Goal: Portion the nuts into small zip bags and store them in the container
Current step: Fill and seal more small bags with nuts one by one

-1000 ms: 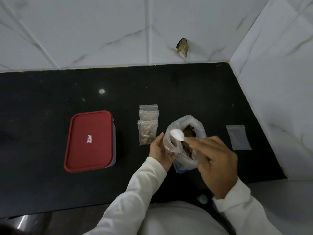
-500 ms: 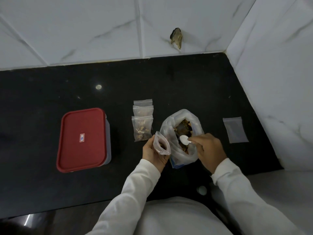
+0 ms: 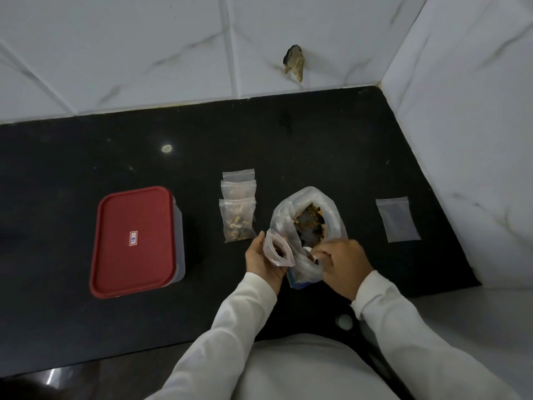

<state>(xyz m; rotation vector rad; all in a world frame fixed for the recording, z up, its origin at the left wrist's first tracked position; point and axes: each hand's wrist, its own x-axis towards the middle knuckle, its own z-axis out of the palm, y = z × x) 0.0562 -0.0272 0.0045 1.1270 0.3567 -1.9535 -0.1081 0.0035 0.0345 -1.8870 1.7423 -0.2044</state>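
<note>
The big plastic bag [image 3: 331, 217] stands open on the black counter [image 3: 86, 168], with brown nuts [image 3: 311, 217] showing in its mouth. The right hand [image 3: 343, 264] reaches over its near rim, fingers curled round a white spoon [image 3: 308, 250] whose bowl is mostly hidden. Touching the bag's left side, the left hand [image 3: 258, 262] grips a small zip bag [image 3: 277, 251] with its mouth open; what it holds cannot be made out. Just left of the big bag lie three overlapping filled zip bags [image 3: 238, 217]. Further left sits the container [image 3: 135, 241], its red lid on. Right of the big bag lies an empty zip bag [image 3: 398, 219].
</note>
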